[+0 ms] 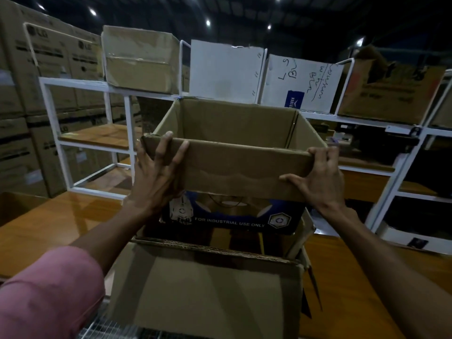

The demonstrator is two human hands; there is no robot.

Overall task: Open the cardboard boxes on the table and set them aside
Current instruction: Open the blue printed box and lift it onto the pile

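Both hands, your left hand (156, 172) and right hand (318, 178), grip the open box's (234, 133) folded-down near flap, probably keeping it steady for setting aside.

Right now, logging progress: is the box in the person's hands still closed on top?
No: the cardboard box gripped by the left hand and right hand is open, showing its empty brown inside.
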